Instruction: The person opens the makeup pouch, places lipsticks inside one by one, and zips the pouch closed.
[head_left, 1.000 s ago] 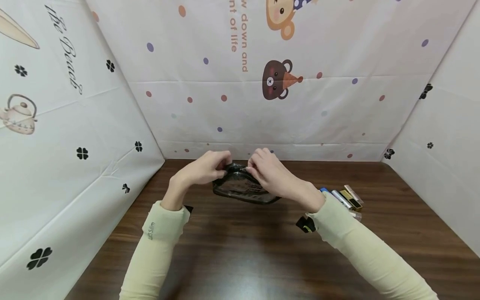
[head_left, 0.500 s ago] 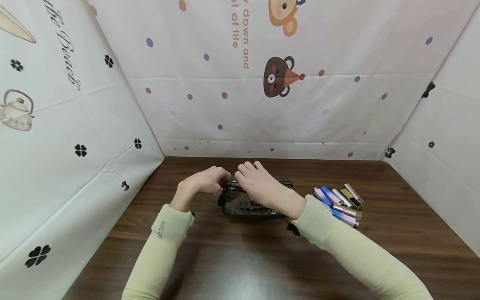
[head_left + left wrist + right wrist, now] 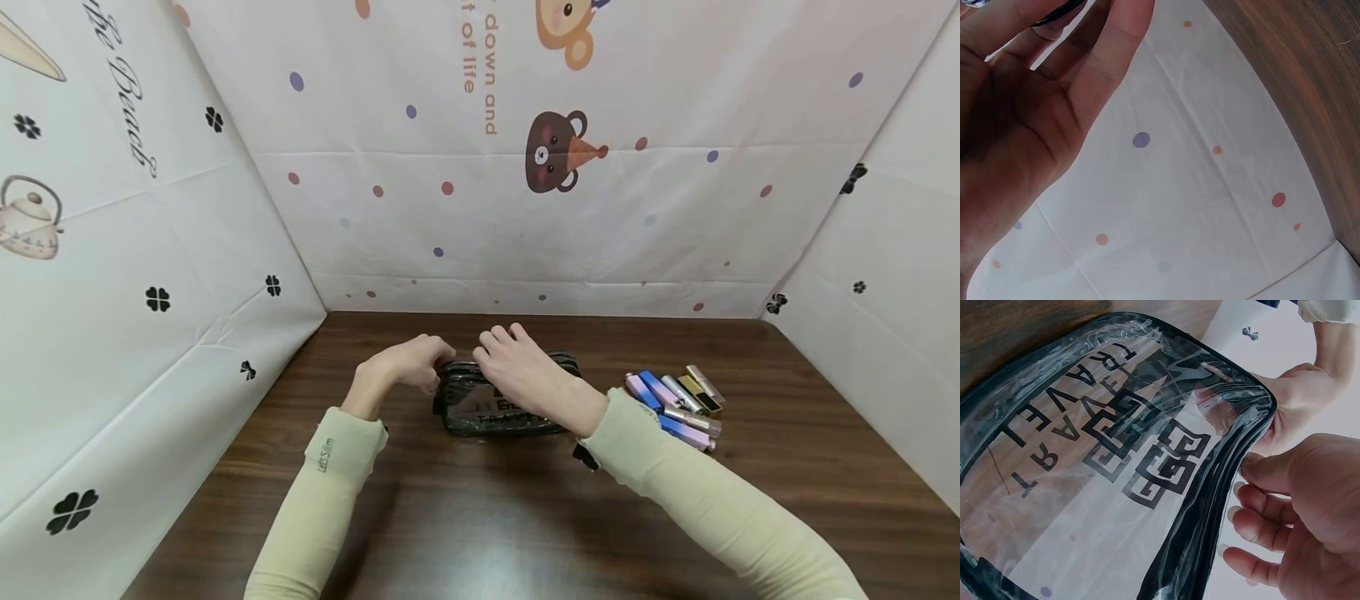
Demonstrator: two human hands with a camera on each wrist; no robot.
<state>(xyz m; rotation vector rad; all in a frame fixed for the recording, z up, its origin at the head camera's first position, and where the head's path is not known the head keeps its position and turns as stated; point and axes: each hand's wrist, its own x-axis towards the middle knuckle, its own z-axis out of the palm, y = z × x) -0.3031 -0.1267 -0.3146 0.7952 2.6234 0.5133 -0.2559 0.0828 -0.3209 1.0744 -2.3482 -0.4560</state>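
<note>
A clear zip pouch [image 3: 483,412] with black edging stands on the table in the head view, its zippered side up. Dark lettering including "TRAVEL" shows on its clear wall [image 3: 1054,419] in the right wrist view. My left hand [image 3: 405,364] grips the pouch's upper left corner. Close beside it, my right hand [image 3: 528,375] lies over the top edge. In the right wrist view, the thumb and index finger of the right hand [image 3: 1297,512] pinch at the zippered edge; the zipper pull is hidden. The left wrist view shows the left hand [image 3: 1029,119] and a dark strip of pouch edging.
Several slim cosmetic tubes [image 3: 682,421], pink-blue, silver and gold-black, lie in a loose pile right of the pouch, near my right forearm. Printed white cloth [image 3: 435,208] hangs behind and at both sides of the brown wooden table [image 3: 465,517].
The pouch has come down from a raised, tilted position to standing on the table. My right hand has shifted left along its top edge. More of the tube pile shows.
</note>
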